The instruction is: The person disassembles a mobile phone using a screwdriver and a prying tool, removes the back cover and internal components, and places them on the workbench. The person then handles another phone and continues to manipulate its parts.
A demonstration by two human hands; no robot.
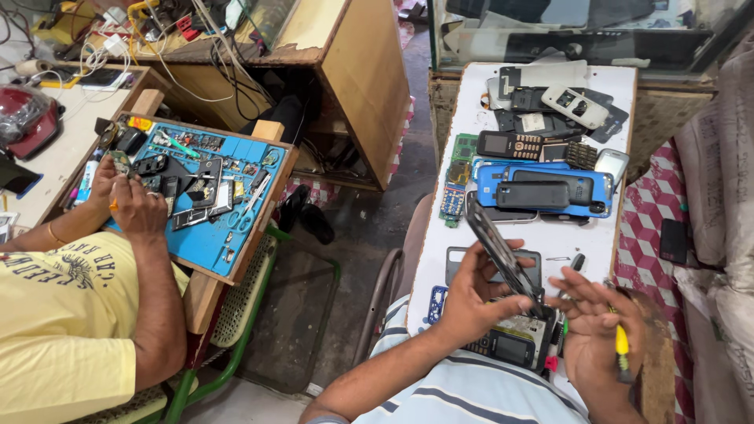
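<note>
My left hand (471, 298) grips a thin dark phone panel (495, 243), held edge-on and tilted over the white worktop (550, 239). My right hand (597, 334) touches the panel's lower end with its fingertips and holds a yellow-handled screwdriver (621, 345) between its fingers. Under both hands lies a small dark phone with a screen (510, 347). Farther back on the worktop sit a blue phone shell (542, 188) with a black part on it, a green circuit board (455, 184), a keypad phone (510, 145) and a white phone body (575, 106).
At left a person in a yellow shirt works with both hands (129, 200) on a blue mat (212, 232) covered with small parts. A wooden cabinet (361, 86) stands between us, black sandals (306, 216) on the floor. A glass case (581, 31) lies beyond the worktop.
</note>
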